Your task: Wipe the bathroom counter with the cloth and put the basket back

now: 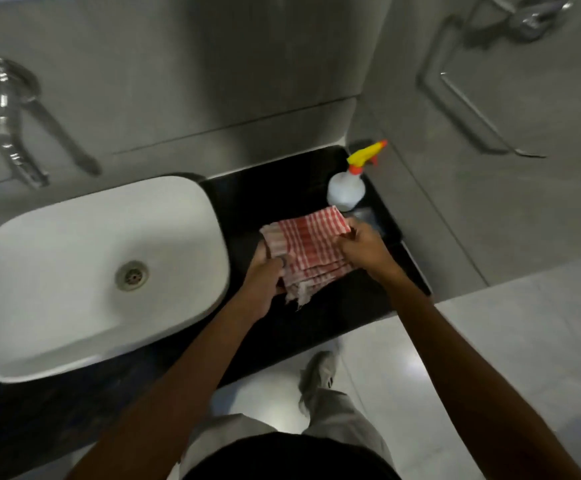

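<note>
A red-and-white checked cloth [308, 249], folded into several layers, lies on the black bathroom counter [265, 199] to the right of the sink. My left hand [263, 277] grips the cloth's near left corner. My right hand [363, 249] pinches its right edge. No basket is in view.
A white basin [74, 271] takes up the counter's left half, with a chrome tap [8, 123] on the wall above it. A white spray bottle [346, 190] with a yellow trigger stands at the counter's back right corner, just behind the cloth. A towel ring [472, 109] hangs on the right wall.
</note>
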The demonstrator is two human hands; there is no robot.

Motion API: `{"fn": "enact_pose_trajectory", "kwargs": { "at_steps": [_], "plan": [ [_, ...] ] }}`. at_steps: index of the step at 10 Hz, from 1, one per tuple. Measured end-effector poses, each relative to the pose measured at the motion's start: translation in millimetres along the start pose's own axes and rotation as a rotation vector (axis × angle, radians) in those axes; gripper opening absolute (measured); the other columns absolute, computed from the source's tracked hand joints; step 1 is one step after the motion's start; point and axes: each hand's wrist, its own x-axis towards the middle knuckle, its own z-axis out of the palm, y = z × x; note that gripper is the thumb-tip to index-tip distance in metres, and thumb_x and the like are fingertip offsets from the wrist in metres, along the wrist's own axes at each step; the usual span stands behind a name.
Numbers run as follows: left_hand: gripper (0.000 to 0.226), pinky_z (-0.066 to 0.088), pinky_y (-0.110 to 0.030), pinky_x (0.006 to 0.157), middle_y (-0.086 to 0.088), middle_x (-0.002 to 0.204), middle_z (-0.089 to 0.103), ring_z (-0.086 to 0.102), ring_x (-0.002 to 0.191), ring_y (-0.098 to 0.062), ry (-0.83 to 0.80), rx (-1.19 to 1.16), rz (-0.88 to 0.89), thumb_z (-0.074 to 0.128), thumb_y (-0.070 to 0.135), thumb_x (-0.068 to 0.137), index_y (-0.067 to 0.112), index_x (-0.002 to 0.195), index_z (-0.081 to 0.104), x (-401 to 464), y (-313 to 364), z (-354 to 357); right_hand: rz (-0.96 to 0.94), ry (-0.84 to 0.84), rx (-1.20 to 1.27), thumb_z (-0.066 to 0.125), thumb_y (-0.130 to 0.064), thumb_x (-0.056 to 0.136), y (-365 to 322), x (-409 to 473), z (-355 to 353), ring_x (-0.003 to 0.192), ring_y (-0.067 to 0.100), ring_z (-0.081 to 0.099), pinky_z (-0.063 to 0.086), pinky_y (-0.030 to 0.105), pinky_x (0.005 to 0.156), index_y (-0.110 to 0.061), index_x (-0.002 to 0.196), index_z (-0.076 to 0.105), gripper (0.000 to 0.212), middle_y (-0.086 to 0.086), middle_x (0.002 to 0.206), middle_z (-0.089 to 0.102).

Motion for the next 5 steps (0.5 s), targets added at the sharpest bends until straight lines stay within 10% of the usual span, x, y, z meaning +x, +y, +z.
{"fn": "enact_pose_trajectory", "kwargs": {
  "at_steps": [2,3,5],
  "plan": [
    [0.043,0.062,-0.036,0.067,0.014,0.109,0.075,0.072,0.105,-0.018,-0.041,0.072,-0.071,0.048,0.014,0.105,0.054,0.107,0.064,67.5,-9.1,114.2,0.166,0.021,-0.123,0.055,-0.01,0.098,55.6,74.2,-76.6,0.112,0.044,0.066,0.055,0.049,0.096,0.003,0.123,0.063,0.029,0.026,0.119,0.069],
    [0.038,0.06,-0.048,0.095,-0.01,0.136,0.066,0.065,0.123,-0.029,0.03,0.271,0.027,0.048,0.008,0.104,0.021,0.139,0.058,84.8,-18.2,131.1,0.219,0.073,-0.214,0.054,-0.006,0.095,67.0,84.6,-77.8,0.119,0.044,0.063,0.054,0.05,0.099,0.006,0.138,0.051,0.045,0.029,0.132,0.062],
    [0.062,0.022,-0.043,0.128,-0.012,0.165,0.037,0.024,0.158,-0.03,0.506,0.884,0.661,0.058,0.027,0.1,0.01,0.156,0.039,44.8,-9.9,101.8,-0.344,0.192,-0.563,0.055,-0.029,0.096,39.0,47.7,-37.7,0.15,0.045,0.038,0.032,0.061,0.121,-0.002,0.148,0.05,0.058,0.027,0.157,0.046]
  ]
}}
